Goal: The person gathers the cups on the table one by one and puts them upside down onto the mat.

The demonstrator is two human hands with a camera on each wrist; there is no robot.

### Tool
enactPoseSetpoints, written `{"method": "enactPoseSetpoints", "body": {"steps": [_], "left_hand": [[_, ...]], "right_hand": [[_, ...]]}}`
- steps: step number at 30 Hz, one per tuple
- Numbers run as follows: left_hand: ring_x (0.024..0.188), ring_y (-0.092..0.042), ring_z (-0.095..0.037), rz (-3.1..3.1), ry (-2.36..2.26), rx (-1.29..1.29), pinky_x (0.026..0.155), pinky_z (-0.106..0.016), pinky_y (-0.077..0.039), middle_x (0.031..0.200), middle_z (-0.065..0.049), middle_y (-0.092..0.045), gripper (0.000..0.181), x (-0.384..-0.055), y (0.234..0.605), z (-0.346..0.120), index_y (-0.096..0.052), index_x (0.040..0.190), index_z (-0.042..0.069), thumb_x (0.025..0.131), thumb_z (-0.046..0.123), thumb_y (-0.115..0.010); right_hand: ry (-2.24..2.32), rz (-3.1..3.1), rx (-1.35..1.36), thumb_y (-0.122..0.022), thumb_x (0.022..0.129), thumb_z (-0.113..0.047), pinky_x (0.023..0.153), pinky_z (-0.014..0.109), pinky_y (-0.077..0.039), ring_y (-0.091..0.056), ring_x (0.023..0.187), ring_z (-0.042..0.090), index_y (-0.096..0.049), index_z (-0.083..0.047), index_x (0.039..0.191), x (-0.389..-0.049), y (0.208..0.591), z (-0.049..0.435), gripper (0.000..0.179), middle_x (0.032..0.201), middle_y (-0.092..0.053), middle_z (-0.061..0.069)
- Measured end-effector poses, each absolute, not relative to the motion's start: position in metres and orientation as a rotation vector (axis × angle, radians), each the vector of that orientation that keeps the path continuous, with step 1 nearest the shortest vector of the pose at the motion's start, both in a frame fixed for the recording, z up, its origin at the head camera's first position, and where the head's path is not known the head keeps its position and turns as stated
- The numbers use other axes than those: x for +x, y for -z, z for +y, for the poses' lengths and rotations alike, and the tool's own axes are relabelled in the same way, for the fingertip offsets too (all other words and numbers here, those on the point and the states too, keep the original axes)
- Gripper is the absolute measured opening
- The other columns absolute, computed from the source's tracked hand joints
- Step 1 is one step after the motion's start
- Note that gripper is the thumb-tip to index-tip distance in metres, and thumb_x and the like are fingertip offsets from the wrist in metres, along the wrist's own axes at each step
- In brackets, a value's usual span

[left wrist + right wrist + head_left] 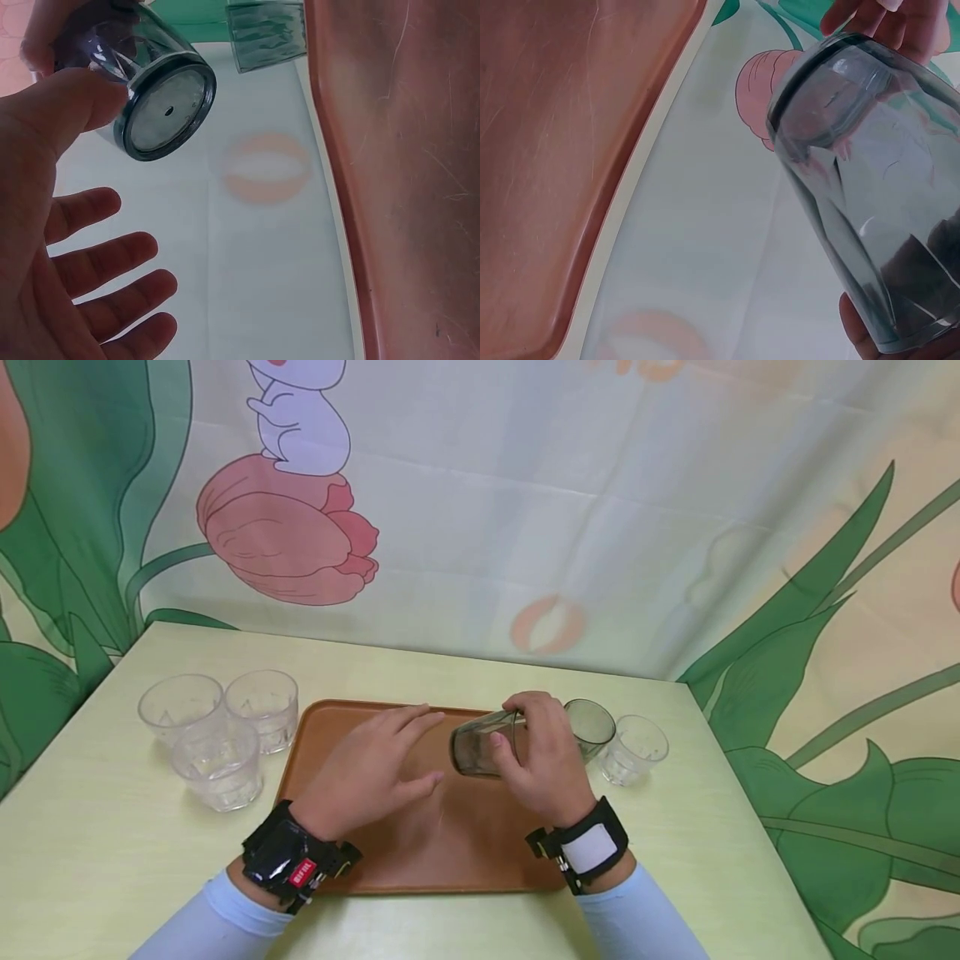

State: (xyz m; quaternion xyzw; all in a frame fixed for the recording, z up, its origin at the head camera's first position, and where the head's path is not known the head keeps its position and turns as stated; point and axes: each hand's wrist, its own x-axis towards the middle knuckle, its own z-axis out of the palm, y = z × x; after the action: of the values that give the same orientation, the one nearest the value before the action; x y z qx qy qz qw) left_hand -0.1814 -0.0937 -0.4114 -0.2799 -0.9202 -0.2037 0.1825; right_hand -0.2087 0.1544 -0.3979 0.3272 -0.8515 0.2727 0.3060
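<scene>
Gripping a tilted, tinted glass (476, 748), the right hand (546, 760) faces the loosely spread left hand (369, 777).

The right hand (546, 760) holds a smoky tumbler (477, 748) tilted above a brown tray (457, 856), the left hand (367, 777) nearby; three clear tumblers (219, 768) stand left.

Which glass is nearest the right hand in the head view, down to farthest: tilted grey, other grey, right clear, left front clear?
1. Tilted grey glass: in the right hand's grip.
2. Other grey glass: right of the hand, partly hidden by it.
3. Right clear glass: farther right.
4. Left front clear glass: far left, past the tray.
</scene>
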Motion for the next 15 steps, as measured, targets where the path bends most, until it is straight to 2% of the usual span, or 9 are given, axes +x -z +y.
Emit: {"method": "enactPoseSetpoints", "body": {"steps": [7,15], "left_hand": [[0.129,-0.055,-0.030,-2.593,0.573,-0.813,0.106,-0.048,-0.048,0.146,-0.012,-0.053,0.076,-0.1806,0.4142,-0.0925,-0.050,0.146,0.013,0.085,0.052,-0.073],[0.130,-0.055,-0.027,-2.592,0.598,-0.822,0.107,-0.046,-0.048,0.145,-0.010,-0.054,0.080,-0.1793,0.4180,-0.0897,-0.046,0.148,0.012,0.083,0.047,-0.077]], "right_hand": [[-0.732,-2.236,0.887,-0.049,0.094,-0.036,0.093,0.044,-0.046,-0.056,0.105,0.028,-0.057,-0.003,0.114,-0.2078,0.3988,0.1500,0.040,0.111,-0.060,0.012],[-0.823,-2.259,0.914,-0.052,0.095,-0.033,0.085,0.039,-0.049,-0.055,0.098,0.022,-0.057,-0.004,0.116,-0.2019,0.3942,0.1456,0.036,0.110,-0.059,0.010]]}}
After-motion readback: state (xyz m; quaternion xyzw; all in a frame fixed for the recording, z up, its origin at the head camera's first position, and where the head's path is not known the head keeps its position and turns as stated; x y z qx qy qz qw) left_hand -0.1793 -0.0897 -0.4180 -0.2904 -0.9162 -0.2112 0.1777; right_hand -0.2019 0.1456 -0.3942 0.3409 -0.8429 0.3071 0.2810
